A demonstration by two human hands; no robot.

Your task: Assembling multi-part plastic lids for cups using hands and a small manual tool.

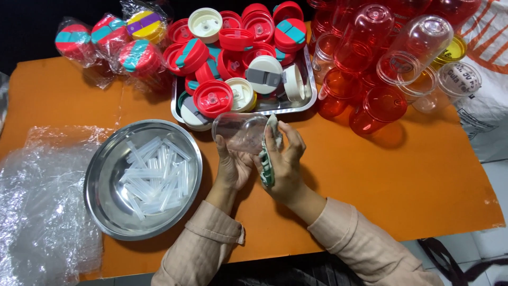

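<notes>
The left hand (pixel 233 167) is gripping a clear plastic cup (pixel 241 131) from below, fingers wrapped around its lower wall, and the cup is lying on its side above the orange table (pixel 370 175), just in front of the steel tray (pixel 312 95). The right hand (pixel 283 164) is clamping a green-and-white cloth (pixel 267 159) between thumb and fingers and is pressing the cloth's top end against the cup's right-hand end (whether that end is the rim or the base is hard to tell). Both hands are sitting close together, nearly touching at the palms, with beige sleeves (pixel 211 243) covering the forearms.

The tray is holding a heap of lids (pixel 233 47), mostly red with teal or grey flaps, plus a few cream ones. Left of the tray, more lids in plastic bags (pixel 111 39) are resting on the table's far corner. To the right of the tray, red and clear cups (pixel 381 58) are lying piled on their sides, some nested.

A round steel bowl (pixel 103 180) is standing near the left hand, and clear plastic straws (pixel 156 177) are lying loosely in it. Crumpled clear plastic wrap (pixel 42 212) is covering the table's left edge beside the bowl.
</notes>
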